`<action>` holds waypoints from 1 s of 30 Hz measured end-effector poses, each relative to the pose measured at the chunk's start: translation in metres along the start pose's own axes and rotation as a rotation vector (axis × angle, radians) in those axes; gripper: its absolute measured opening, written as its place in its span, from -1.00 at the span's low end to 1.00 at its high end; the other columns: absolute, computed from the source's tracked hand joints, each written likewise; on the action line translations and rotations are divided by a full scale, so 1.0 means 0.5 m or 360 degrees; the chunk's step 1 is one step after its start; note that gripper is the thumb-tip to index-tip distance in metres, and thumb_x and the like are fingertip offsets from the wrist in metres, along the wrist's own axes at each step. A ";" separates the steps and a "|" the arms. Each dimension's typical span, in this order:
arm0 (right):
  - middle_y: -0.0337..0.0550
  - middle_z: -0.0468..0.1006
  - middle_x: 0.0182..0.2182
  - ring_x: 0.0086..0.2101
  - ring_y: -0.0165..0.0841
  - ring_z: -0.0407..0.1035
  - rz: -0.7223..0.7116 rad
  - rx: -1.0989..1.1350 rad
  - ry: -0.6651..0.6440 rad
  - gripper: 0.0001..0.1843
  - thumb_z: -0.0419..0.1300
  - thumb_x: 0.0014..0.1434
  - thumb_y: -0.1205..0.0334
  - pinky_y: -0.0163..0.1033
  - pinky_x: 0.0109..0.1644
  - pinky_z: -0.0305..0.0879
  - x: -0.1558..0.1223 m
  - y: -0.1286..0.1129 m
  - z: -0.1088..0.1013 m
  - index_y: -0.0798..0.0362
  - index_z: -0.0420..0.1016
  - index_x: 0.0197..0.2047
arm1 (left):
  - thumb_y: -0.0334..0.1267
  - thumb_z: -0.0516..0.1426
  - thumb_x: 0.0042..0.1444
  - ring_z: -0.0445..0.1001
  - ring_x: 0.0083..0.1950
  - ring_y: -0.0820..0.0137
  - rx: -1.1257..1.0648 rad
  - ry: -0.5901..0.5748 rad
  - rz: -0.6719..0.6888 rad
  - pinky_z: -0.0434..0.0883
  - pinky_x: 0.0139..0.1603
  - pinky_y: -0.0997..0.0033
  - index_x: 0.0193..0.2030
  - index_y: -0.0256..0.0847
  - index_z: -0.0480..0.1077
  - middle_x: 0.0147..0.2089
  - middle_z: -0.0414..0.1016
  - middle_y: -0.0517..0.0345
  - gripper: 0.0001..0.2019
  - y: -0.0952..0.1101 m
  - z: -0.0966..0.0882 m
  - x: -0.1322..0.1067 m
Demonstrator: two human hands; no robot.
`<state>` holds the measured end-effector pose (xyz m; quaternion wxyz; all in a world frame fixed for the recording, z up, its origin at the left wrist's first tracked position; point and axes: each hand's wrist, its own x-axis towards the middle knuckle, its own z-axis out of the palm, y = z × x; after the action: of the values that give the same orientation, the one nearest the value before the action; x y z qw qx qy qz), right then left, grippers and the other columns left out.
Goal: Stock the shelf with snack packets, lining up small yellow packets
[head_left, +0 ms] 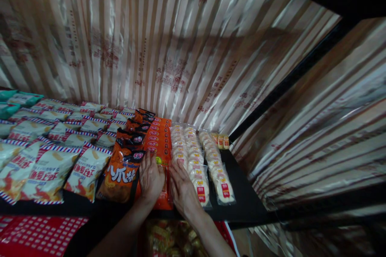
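Observation:
My left hand (151, 178) lies flat, fingers stretched out, on a row of orange snack packs (159, 140) standing on a black shelf (244, 200). My right hand (181, 186) rests beside it with fingers extended, touching the same orange row and the edge of a row of clear packs of pale round cakes (193, 156). A dark orange bag with large white characters (122, 174) sits just left of my left hand. Neither hand grips anything.
White snack bags with red and blue striped edges (51, 168) fill the shelf's left. A second row of round cakes (218, 168) lies at the right. A striped shiny curtain (169, 48) hangs behind. Red checkered packs (39, 233) and yellow packets (169, 237) sit below.

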<state>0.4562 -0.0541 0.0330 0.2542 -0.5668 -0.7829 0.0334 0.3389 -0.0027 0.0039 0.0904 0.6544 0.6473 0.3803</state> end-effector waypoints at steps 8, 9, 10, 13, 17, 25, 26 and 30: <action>0.08 0.31 0.16 0.23 -0.21 0.05 -0.0041 0.0038 -0.0032 -0.52 -0.07 0.17 0.42 0.08 0.24 0.16 0.002 -0.007 -0.005 0.17 0.34 0.14 | -0.45 -0.05 0.07 0.19 0.28 0.11 0.0045 -0.0022 -0.0018 0.23 0.23 0.07 0.11 -0.46 0.31 0.22 0.27 -0.29 -0.56 -0.002 0.006 0.000; 0.09 0.30 0.17 0.23 -0.21 0.05 -0.0040 0.0043 -0.0043 -0.52 -0.07 0.17 0.43 0.07 0.25 0.16 0.002 -0.009 -0.005 0.19 0.34 0.14 | -0.45 -0.05 0.07 0.19 0.29 0.11 0.0051 -0.0036 -0.0023 0.22 0.23 0.08 0.11 -0.47 0.30 0.21 0.28 -0.30 -0.56 -0.002 0.005 0.001; 0.11 0.30 0.17 0.23 -0.21 0.05 -0.0040 0.0050 -0.0049 -0.52 -0.08 0.17 0.43 0.06 0.25 0.16 0.001 -0.012 -0.004 0.21 0.34 0.15 | -0.45 -0.06 0.08 0.18 0.29 0.12 0.0052 -0.0052 -0.0030 0.21 0.24 0.08 0.12 -0.48 0.30 0.21 0.28 -0.30 -0.56 -0.002 0.004 0.001; 0.10 0.32 0.15 0.23 -0.22 0.06 -0.0045 0.0086 -0.0054 -0.52 -0.08 0.18 0.43 0.05 0.25 0.17 -0.003 -0.020 0.003 0.20 0.32 0.16 | -0.45 -0.08 0.09 0.16 0.30 0.15 0.0016 -0.0081 -0.0053 0.18 0.26 0.08 0.13 -0.48 0.28 0.21 0.29 -0.28 -0.55 -0.002 0.002 0.002; 0.05 0.35 0.14 0.21 -0.22 0.10 -0.0044 0.0137 -0.0041 -0.51 -0.07 0.19 0.42 0.05 0.24 0.18 -0.002 -0.027 0.013 0.13 0.32 0.17 | -0.43 -0.06 0.08 0.15 0.31 0.16 -0.0069 -0.0055 -0.0088 0.18 0.27 0.08 0.14 -0.40 0.29 0.22 0.29 -0.21 -0.55 -0.004 0.001 0.001; 0.06 0.36 0.13 0.21 -0.21 0.10 -0.0034 0.0132 -0.0079 -0.51 -0.07 0.16 0.44 0.05 0.25 0.16 0.003 -0.029 0.016 0.17 0.33 0.15 | -0.45 -0.08 0.08 0.15 0.31 0.19 -0.0169 0.0008 -0.0041 0.15 0.30 0.11 0.13 -0.42 0.29 0.21 0.31 -0.19 -0.54 -0.017 0.013 -0.004; 0.06 0.35 0.13 0.21 -0.21 0.10 -0.0032 0.0132 -0.0085 -0.51 -0.07 0.16 0.44 0.04 0.25 0.15 0.003 -0.028 0.015 0.18 0.33 0.15 | -0.45 -0.08 0.08 0.14 0.31 0.18 -0.0164 0.0012 -0.0026 0.14 0.30 0.12 0.13 -0.43 0.28 0.21 0.31 -0.19 -0.55 -0.018 0.014 -0.005; 0.05 0.34 0.15 0.23 -0.23 0.07 -0.0038 0.0154 -0.0101 -0.52 -0.07 0.18 0.42 0.03 0.27 0.13 -0.002 -0.024 0.014 0.19 0.32 0.16 | -0.43 -0.09 0.10 0.13 0.32 0.17 -0.0116 -0.0028 -0.0024 0.14 0.31 0.13 0.15 -0.47 0.26 0.20 0.31 -0.20 -0.54 -0.014 0.013 -0.008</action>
<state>0.4427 -0.0576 0.0305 0.2567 -0.5433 -0.7947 0.0863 0.3379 -0.0027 -0.0065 0.1227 0.6490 0.6371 0.3972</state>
